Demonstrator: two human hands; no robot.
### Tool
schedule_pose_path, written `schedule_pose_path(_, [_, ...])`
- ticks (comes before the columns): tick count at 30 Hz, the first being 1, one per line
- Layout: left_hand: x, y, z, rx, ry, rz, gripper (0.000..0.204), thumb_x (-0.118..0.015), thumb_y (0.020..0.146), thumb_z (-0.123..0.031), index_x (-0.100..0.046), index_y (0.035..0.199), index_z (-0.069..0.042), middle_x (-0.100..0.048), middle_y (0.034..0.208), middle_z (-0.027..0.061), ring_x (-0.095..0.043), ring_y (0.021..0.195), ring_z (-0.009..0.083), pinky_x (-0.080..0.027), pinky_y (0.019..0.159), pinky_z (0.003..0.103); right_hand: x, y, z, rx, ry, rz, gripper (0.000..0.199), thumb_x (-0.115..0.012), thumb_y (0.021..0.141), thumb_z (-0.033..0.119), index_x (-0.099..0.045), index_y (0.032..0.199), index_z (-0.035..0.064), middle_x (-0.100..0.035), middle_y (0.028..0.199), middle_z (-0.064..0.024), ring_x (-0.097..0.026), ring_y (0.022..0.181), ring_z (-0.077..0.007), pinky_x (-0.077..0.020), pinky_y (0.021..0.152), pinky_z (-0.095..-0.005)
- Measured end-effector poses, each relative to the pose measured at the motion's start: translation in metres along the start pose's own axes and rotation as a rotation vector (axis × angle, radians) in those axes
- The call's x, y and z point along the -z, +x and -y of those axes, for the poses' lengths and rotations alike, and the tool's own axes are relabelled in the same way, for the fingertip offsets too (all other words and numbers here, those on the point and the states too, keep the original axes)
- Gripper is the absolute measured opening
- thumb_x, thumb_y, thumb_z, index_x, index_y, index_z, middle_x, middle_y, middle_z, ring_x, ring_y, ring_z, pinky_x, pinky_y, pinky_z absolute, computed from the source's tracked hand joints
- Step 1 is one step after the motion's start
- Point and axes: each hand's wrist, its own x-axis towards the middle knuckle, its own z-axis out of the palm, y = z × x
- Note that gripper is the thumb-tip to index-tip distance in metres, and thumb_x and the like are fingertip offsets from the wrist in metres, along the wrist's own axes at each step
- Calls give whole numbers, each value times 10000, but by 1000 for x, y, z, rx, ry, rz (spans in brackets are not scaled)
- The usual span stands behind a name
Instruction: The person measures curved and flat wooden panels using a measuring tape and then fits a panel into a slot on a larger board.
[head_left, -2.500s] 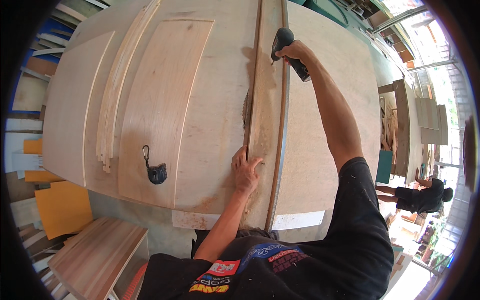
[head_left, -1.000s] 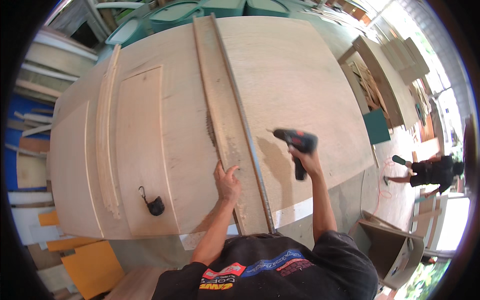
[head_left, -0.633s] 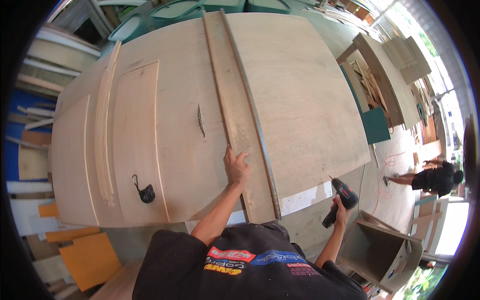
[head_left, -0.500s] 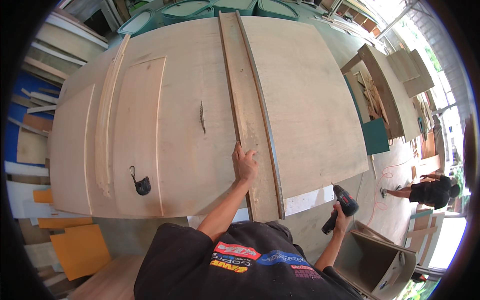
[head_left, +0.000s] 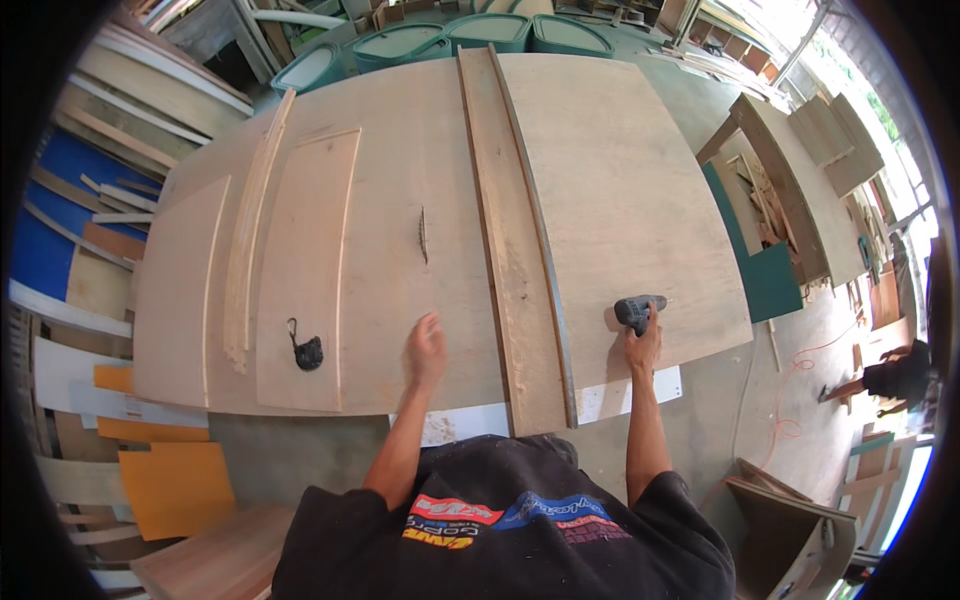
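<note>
Drill (head_left: 638,312) stands on worktop (head_left: 640,180) near its front right corner, right hand (head_left: 643,348) wrapped tight round its handle from the near side. Left hand (head_left: 427,348) loose, half open, holding nothing, hovers near front edge, left of long plank (head_left: 510,230).

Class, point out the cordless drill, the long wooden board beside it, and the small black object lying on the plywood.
cordless drill (head_left: 636,310), head view, on its grey body.
long wooden board (head_left: 510,240), head view, mid-length of its face.
small black object (head_left: 308,352), head view, on its rounded body.
</note>
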Motion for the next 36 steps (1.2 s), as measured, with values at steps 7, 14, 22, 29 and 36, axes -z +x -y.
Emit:
schedule_pose_path(7, [186, -34, 90, -3, 652, -295, 593, -671, 841, -44, -472, 1399, -12, -528, 1385, 223, -487, 1299, 404, -364, 1101, 534, -25, 27, 2, -1, -63, 32, 863, -708, 845, 199, -272, 1587, 268, -488, 1478, -219, -556, 1254, -452, -425, 1053, -571])
schedule_pose_path(14, [223, -3, 135, -84, 760, -285, 748, -727, 845, -182, -399, 1502, -40, -421, 1490, 268, -399, 1373, 461, -333, 1136, 557, -61, -85, 25, 212, 63, -80, 434, -658, 862, 183, -624, 1284, 87, -431, 1514, -217, -387, 1404, -422, -315, 1128, -623])
schedule_pose_path(22, [211, 42, 133, 157, 921, -196, 387, -656, 934, -318, -628, 1235, -78, -613, 1255, 162, -662, 995, 409, -548, 813, 509, -56, -209, 58, 209, 251, 39, 383, -628, 881, 163, -638, 1258, 96, -444, 1484, -212, -462, 1326, -412, -386, 1090, -535])
schedule_pose_path(29, [109, 51, 51, -110, 75, 485, 373, -593, 992, -342, -674, 1089, 10, -691, 956, 177, -640, 868, 329, -510, 775, 428, 10, -216, 74, 2, 511, 347, 411, -636, 951, 261, -616, 1306, 55, -662, 1223, -205, -631, 1143, -327, -486, 986, -400])
schedule_pose_path(36, [6, -44, -94, -183, -41, 1005, 626, -383, 1073, -475, -669, 886, 50, -652, 752, 218, -635, 731, 322, -469, 698, 455, 10, -248, 113, 88, 657, 650, 544, -575, 1017, 463, -644, 1208, -42, -738, 998, -184, -688, 886, -316, -526, 807, -409])
